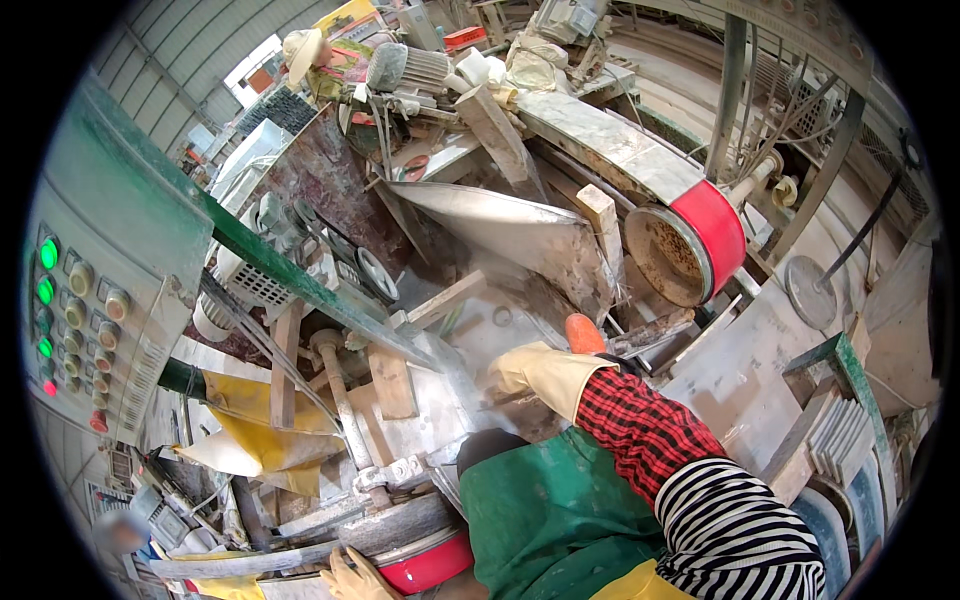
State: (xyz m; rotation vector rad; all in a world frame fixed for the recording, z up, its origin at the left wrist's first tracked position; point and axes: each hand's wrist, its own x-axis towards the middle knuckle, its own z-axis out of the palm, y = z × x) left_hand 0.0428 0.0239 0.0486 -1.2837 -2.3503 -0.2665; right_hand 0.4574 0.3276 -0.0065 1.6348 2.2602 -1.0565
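Observation:
My right hand (530, 378), in a cream rubber glove, reaches down low over a dusty grey surface. Its fingertips blur into the dust, so what they touch or hold does not show. Right beside the glove is a rounded orange thing (584, 334) with black below it. My left hand (355, 578), gloved the same way, lies at the bottom edge against a grey conveyor belt (400, 524), next to a red roller end (432, 565). Its fingers look apart and hold nothing that I can see. A green apron (560, 505) covers my front.
A control panel (75, 310) with lit green buttons stands at left behind a green beam (290, 275). Ahead are a pale curved sheet (500, 225) and a conveyor with a red drum (712, 235). Stacked tiles (840, 440) stand right. A person in a hat (303, 52) is far off.

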